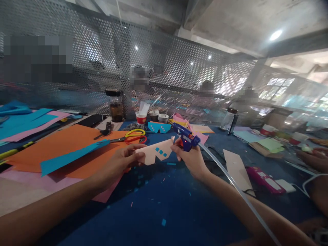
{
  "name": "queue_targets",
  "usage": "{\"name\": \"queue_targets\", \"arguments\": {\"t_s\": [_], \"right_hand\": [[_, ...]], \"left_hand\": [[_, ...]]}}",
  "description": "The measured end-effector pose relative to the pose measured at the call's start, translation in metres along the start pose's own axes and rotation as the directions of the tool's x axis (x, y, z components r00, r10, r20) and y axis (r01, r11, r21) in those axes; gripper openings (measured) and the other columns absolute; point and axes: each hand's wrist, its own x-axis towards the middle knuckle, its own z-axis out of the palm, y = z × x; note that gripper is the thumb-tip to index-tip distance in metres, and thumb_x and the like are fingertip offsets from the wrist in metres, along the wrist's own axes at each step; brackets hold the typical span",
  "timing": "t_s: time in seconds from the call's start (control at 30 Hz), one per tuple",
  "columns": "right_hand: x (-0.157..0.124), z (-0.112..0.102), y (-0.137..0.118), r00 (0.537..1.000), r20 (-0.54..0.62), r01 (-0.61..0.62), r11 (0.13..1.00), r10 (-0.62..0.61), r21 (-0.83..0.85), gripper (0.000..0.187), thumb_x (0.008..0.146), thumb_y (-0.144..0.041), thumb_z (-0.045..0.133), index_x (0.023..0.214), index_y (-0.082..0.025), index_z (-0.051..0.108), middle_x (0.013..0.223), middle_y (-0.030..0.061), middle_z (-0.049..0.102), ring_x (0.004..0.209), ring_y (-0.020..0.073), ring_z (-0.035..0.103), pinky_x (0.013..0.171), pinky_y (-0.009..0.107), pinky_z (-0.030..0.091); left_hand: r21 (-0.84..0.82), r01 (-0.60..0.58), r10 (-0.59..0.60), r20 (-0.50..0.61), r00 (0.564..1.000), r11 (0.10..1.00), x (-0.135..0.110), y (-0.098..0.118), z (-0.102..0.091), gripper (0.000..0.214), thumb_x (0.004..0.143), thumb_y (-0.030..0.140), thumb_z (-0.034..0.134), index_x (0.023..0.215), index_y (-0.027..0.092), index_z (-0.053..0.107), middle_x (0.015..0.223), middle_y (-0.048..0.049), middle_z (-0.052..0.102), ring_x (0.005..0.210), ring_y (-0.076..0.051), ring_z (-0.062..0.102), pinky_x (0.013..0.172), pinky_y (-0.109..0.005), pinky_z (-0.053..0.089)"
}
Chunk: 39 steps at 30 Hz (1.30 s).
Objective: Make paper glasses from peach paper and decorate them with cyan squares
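My left hand pinches the left end of a pale pink paper cutout with blue squares on it. At the cutout's right end, my right hand grips a blue glue gun, its nozzle pointing left and a long clear glue stick trailing from its back. The fingertips of this hand are close to the paper; whether they touch it I cannot tell. Just beyond stands a similar blue paper cutout with pink squares. Scissors with yellow and red handles lie behind my left hand.
Orange sheets and a blue strip cover the left side. Paper cups and a dark jar stand before a perforated metal screen. A pink phone lies right, near another person's hand. Paper scraps dot the blue table.
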Motion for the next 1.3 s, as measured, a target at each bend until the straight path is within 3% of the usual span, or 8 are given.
{"name": "queue_targets", "arguments": {"t_s": [0.17, 0.27, 0.37, 0.57, 0.77, 0.9, 1.03, 1.3], "right_hand": [[0.000, -0.004, 0.004, 0.999, 0.001, -0.035, 0.993, 0.035, -0.114, 0.027, 0.079, -0.041, 0.083, 0.090, -0.022, 0.068, 0.077, -0.0043, 0.066, 0.049, 0.0089, 0.052, 0.052, 0.026, 0.048], [0.001, -0.007, 0.008, 0.999, -0.010, -0.037, 0.989, 0.036, -0.143, 0.029, 0.079, -0.044, 0.081, 0.092, -0.022, 0.068, 0.082, -0.0023, 0.069, 0.050, 0.0096, 0.052, 0.052, 0.028, 0.049], [0.004, -0.010, 0.016, 0.999, -0.020, -0.041, 0.985, 0.038, -0.171, 0.031, 0.079, -0.047, 0.081, 0.093, -0.021, 0.069, 0.086, -0.0005, 0.071, 0.050, 0.0101, 0.053, 0.053, 0.028, 0.049], [-0.006, -0.012, 0.019, 0.996, -0.068, -0.077, 0.971, 0.064, -0.225, 0.037, 0.084, -0.053, 0.077, 0.099, -0.019, 0.072, 0.081, 0.0018, 0.073, 0.050, 0.0121, 0.056, 0.052, 0.028, 0.050], [-0.034, -0.008, 0.013, 0.966, 0.190, -0.116, 0.953, 0.174, -0.280, 0.030, 0.090, -0.049, 0.078, 0.098, -0.022, 0.070, 0.066, -0.0051, 0.059, 0.051, 0.0122, 0.054, 0.048, 0.024, 0.044], [-0.042, -0.004, 0.010, 0.944, 0.313, 0.014, 0.935, 0.104, -0.354, 0.033, 0.093, -0.050, 0.076, 0.084, -0.023, 0.059, 0.069, -0.0049, 0.053, 0.058, 0.0117, 0.051, 0.051, 0.023, 0.039], [-0.042, 0.000, 0.011, 0.935, 0.355, 0.122, 0.909, 0.031, -0.399, 0.036, 0.097, -0.048, 0.072, 0.079, -0.022, 0.055, 0.074, -0.0039, 0.051, 0.064, 0.0119, 0.047, 0.057, 0.024, 0.037], [-0.043, 0.002, 0.017, 0.940, 0.332, 0.080, 0.899, 0.076, -0.431, 0.034, 0.098, -0.049, 0.070, 0.081, -0.023, 0.055, 0.075, -0.0034, 0.052, 0.066, 0.0133, 0.046, 0.060, 0.025, 0.037]], "left_hand": [[-0.001, 0.053, -0.053, 0.021, 0.998, 0.999, 0.014, -0.010, -0.006, 0.052, 0.074, 0.058, 0.093, 0.104, 0.019, 0.078, 0.081, -0.0069, 0.079, 0.067, -0.020, 0.071, 0.040, -0.021, 0.020], [-0.027, 0.031, -0.029, 0.062, 0.998, 0.999, 0.018, -0.010, -0.009, 0.048, 0.076, 0.054, 0.094, 0.109, 0.023, 0.079, 0.078, -0.0038, 0.078, 0.066, -0.018, 0.070, 0.043, -0.020, 0.034], [-0.044, -0.048, 0.052, 0.095, 0.994, 0.998, 0.024, -0.009, -0.013, 0.041, 0.080, 0.049, 0.094, 0.109, 0.024, 0.081, 0.084, -0.0032, 0.080, 0.072, -0.017, 0.070, 0.068, -0.026, 0.056], [-0.032, -0.112, 0.113, 0.040, 0.993, 0.993, 0.033, -0.017, -0.018, 0.029, 0.086, 0.048, 0.088, 0.094, 0.022, 0.079, 0.087, -0.0039, 0.078, 0.075, -0.016, 0.066, 0.068, -0.025, 0.050], [-0.021, -0.115, 0.115, 0.022, 0.993, 0.993, 0.030, -0.016, -0.017, 0.021, 0.083, 0.036, 0.084, 0.093, 0.019, 0.079, 0.080, -0.0062, 0.076, 0.073, -0.019, 0.065, 0.068, -0.029, 0.051], [-0.003, -0.126, 0.126, 0.009, 0.992, 0.992, 0.032, -0.017, -0.016, 0.020, 0.081, 0.037, 0.084, 0.086, 0.020, 0.077, 0.081, -0.0077, 0.075, 0.074, -0.021, 0.067, 0.068, -0.031, 0.052], [0.015, -0.133, 0.132, 0.033, 0.991, 0.991, 0.028, -0.015, -0.015, 0.023, 0.081, 0.042, 0.084, 0.088, 0.021, 0.079, 0.083, -0.0067, 0.076, 0.075, -0.021, 0.067, 0.071, -0.032, 0.053], [0.016, -0.126, 0.124, 0.089, 0.988, 0.992, 0.022, -0.006, -0.008, 0.027, 0.079, 0.046, 0.087, 0.083, 0.021, 0.077, 0.073, -0.0027, 0.071, 0.067, -0.018, 0.062, 0.065, -0.029, 0.051]]}}
